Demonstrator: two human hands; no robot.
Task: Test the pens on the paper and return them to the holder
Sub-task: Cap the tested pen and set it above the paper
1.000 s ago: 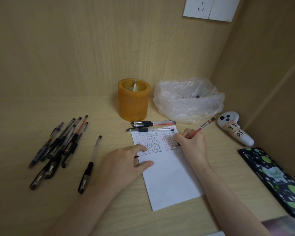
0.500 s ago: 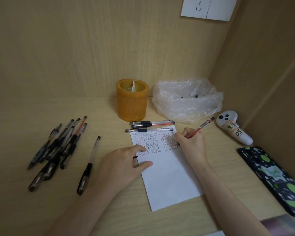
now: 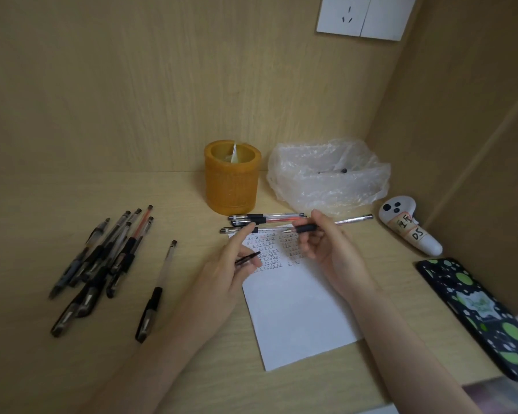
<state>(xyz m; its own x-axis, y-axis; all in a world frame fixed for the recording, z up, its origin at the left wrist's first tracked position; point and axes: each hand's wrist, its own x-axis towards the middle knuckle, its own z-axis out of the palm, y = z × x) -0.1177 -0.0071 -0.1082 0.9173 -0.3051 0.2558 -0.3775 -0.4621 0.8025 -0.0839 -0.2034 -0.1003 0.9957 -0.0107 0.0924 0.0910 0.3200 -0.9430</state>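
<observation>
A white paper (image 3: 296, 309) lies on the desk, its top covered in small red and black marks. My right hand (image 3: 329, 249) is raised over the paper and grips a red pen (image 3: 341, 222) held level, tip to the left. My left hand (image 3: 231, 264) is lifted beside it and pinches a small black pen cap (image 3: 247, 258). An orange round holder (image 3: 231, 177) stands behind the paper. Three pens (image 3: 266, 219) lie between holder and paper. Several black pens (image 3: 102, 258) lie in a pile at the left, one pen (image 3: 156, 291) apart.
A crumpled clear plastic bag (image 3: 326, 174) with a pen inside sits right of the holder. A white controller (image 3: 410, 225) and a black, green-spotted phone (image 3: 479, 315) lie at the right. Wooden walls close the back and right; a white socket (image 3: 362, 16) is above.
My right hand stopped writing and lifted the red pen off the paper, turning it level. My left hand rose from the paper with the cap toward the pen's tip.
</observation>
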